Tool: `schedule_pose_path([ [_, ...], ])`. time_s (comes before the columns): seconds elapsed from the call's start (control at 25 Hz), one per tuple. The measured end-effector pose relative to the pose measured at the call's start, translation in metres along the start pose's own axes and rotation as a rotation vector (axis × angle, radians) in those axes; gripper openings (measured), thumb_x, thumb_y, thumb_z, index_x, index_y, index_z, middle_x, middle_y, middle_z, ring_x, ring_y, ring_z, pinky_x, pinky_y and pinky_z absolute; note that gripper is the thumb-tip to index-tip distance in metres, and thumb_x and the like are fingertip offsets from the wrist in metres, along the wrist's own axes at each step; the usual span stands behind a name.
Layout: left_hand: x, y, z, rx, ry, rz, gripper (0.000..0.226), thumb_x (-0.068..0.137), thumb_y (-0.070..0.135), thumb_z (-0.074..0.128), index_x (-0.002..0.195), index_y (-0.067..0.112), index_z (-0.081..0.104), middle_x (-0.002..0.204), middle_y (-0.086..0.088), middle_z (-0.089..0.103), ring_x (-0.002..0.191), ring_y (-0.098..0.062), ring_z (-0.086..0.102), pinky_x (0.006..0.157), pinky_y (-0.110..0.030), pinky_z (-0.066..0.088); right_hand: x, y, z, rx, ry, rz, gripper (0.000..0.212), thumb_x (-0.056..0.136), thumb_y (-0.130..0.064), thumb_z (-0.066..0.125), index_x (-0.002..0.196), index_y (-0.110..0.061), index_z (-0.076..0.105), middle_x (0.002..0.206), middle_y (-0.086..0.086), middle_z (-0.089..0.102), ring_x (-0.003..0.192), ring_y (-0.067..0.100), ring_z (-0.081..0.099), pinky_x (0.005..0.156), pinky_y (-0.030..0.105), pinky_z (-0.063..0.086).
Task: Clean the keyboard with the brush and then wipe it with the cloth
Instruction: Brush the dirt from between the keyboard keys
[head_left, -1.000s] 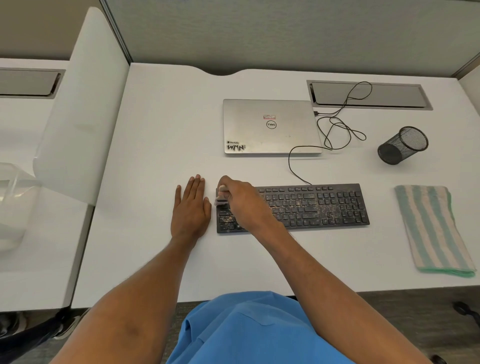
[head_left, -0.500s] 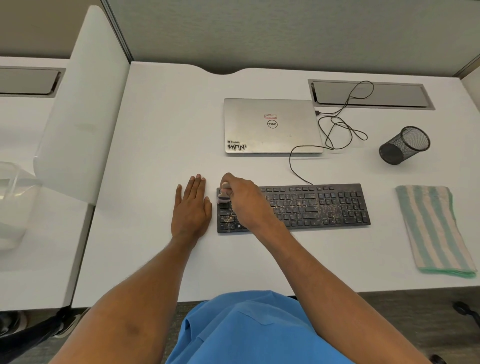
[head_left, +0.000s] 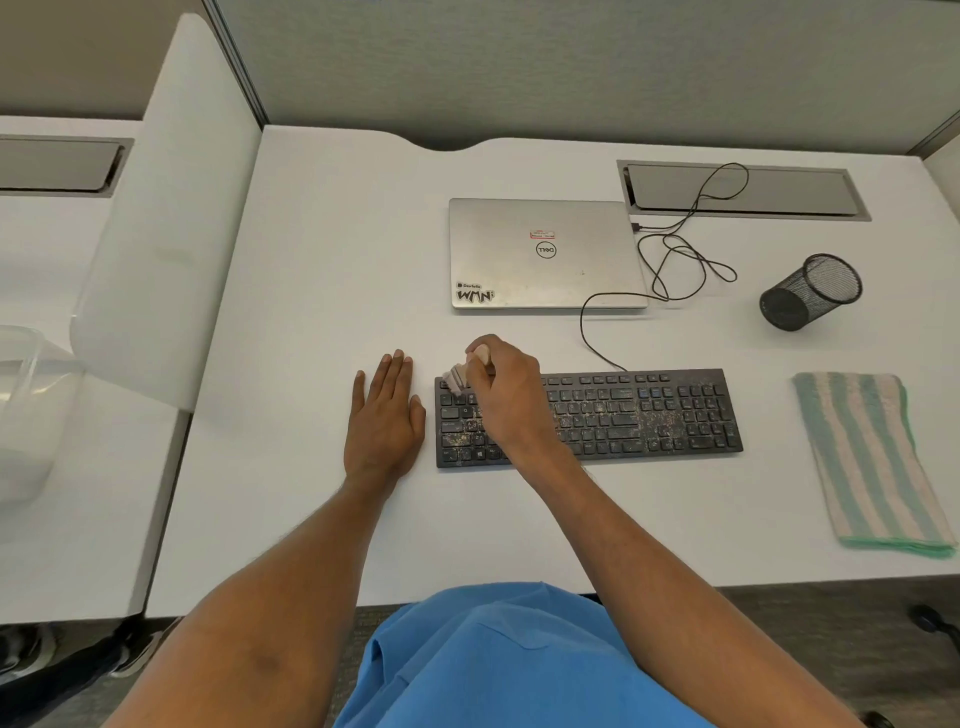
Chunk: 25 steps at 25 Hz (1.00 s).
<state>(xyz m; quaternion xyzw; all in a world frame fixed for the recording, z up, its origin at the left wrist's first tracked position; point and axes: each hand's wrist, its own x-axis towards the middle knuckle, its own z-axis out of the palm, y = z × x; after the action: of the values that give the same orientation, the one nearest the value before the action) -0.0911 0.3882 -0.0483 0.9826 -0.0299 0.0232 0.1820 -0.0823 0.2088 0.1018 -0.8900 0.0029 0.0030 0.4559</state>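
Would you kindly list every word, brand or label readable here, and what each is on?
"DELL": round logo, laptop lid, seen upside down.
"Devfolio": sticker, lid's near-left corner.
"WMN": larger lettering just under it.
Red-edged label by the logo: too small.
Keyboard key legends: too small.

White desk (head_left: 311, 519), grey hatch (head_left: 743, 189) set in at back right. On it: closed silver laptop (head_left: 540, 260) at the back, black cable (head_left: 581, 325) looped beside, dusty black keyboard (head_left: 649, 415) nearer, mesh cup (head_left: 810, 291) tipped on its side at right, folded striped cloth (head_left: 867, 457) front right, left hand (head_left: 384, 415) flat just left of the keyboard.
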Motion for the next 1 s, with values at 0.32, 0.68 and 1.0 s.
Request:
schedule_pose_path([
  [0.32,0.0,0.0,0.0,0.008,-0.007,0.001,0.063,0.106,0.031,0.026,0.166,0.011,0.03,0.174,-0.003,0.026,0.162,-0.015,0.016,0.133,-0.044,0.004,0.0,0.001,0.002,-0.062,-0.045,0.012,0.02,0.1,-0.012,0.049,0.084,-0.004,0.058,0.067,0.007,0.06,0.055,0.012,0.044,0.057,0.039,0.043],
  [0.68,0.0,0.0,0.001,0.009,-0.01,0.001,0.063,0.106,0.031,0.027,0.166,0.011,0.03,0.174,-0.003,0.026,0.162,-0.015,0.016,0.133,-0.045,0.004,-0.003,-0.002,-0.005,-0.062,-0.11,0.045,0.021,0.101,-0.01,0.049,0.086,-0.001,0.06,0.061,-0.003,0.052,0.052,-0.007,0.051,0.047,0.016,0.032],
  [1.0,0.0,0.0,0.001,0.013,-0.007,0.003,0.063,0.106,0.031,0.027,0.166,0.01,0.03,0.174,-0.003,0.026,0.162,-0.016,0.017,0.133,-0.045,0.004,-0.007,-0.003,-0.01,-0.024,-0.075,0.056,0.02,0.101,-0.009,0.049,0.087,0.001,0.06,0.07,0.013,0.062,0.053,-0.005,0.053,0.048,0.018,0.034],
])
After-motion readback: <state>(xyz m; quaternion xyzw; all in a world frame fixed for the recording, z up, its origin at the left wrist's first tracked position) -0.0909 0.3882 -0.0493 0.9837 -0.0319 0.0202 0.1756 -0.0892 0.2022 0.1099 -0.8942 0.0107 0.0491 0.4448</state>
